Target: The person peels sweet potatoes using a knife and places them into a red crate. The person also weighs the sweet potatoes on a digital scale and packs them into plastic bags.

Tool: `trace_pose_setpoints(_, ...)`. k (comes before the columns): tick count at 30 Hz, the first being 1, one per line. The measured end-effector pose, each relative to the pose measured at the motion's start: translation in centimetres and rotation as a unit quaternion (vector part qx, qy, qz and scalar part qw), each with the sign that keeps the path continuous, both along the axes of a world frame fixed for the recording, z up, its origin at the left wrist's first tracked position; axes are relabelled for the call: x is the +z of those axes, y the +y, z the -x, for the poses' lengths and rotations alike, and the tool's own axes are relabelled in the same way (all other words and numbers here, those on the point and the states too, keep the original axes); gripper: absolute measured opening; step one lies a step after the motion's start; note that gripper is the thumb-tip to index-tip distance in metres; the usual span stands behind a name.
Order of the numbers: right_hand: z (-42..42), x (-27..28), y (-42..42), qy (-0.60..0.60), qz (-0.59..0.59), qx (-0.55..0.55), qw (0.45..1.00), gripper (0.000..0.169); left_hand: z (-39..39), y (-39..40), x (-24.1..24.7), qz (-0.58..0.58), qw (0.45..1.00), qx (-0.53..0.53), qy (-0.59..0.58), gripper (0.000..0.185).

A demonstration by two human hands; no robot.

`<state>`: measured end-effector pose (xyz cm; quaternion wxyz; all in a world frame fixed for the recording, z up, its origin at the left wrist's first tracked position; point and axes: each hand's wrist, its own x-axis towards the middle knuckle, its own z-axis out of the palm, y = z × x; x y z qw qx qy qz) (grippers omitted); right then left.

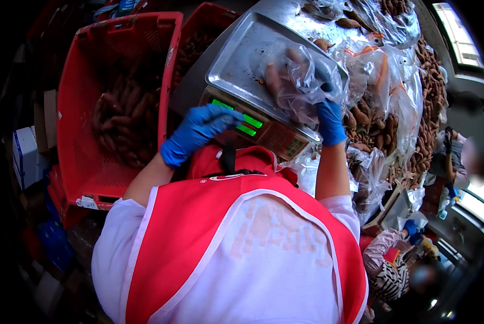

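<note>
My right hand, in a blue glove, grips the near right side of a clear plastic bag. Reddish-brown tubers that look like sweet potatoes show through the film. The bag rests on the right part of the metal tray of a digital scale. Just in front of the tray is the scale's lit green display. My left hand, also blue-gloved, hovers over this display and partly covers it. Its fingers are drawn together, and nothing shows in them.
A red plastic crate with many tubers stands left of the scale. Another red crate is behind it. To the right lie heaped tubers and loose plastic bags. Two other people work at the far right.
</note>
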<state>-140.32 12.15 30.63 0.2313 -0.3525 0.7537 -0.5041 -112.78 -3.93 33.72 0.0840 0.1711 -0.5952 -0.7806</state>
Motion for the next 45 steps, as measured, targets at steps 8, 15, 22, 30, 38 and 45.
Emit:
trace_pose_setpoints(8, -2.3, 2.9, 8.7, -0.063, 0.161, -0.258, 0.950, 0.023, -1.1, -6.6, 2.3, 0.111, 0.976, 0.185, 0.042, 0.024)
trace_pose_setpoints(15, -2.4, -1.8, 14.1, -0.153, 0.122, -0.310, 0.930, 0.026, 6.8, -4.3, 8.0, 0.306, 0.937, 0.066, 0.157, 0.051)
trace_pose_setpoints(22, -0.6, -3.6, 8.9, -0.009, 0.092, -0.233, 0.968, 0.035, 15.1, 1.2, 3.9, 0.603, 0.792, 0.010, 0.098, 0.038)
trace_pose_setpoints(30, -2.5, 0.0, 2.5, 0.176, 0.120, -0.025, 0.977, 0.045, 14.1, -1.1, 3.2, 0.064, 0.984, 0.003, 0.168, 0.021)
trace_pose_setpoints(38, -0.2, -2.1, 3.5, -0.118, 0.031, -0.186, 0.975, 0.043, 11.7, -1.6, 1.6, -0.063, 0.987, 0.031, 0.143, 0.025)
trace_pose_setpoints(45, 2.5, -1.5, 5.0, -0.436, 0.407, -0.195, 0.779, 0.028, 13.0, -2.1, 2.8, -0.167, 0.974, 0.035, 0.150, 0.025)
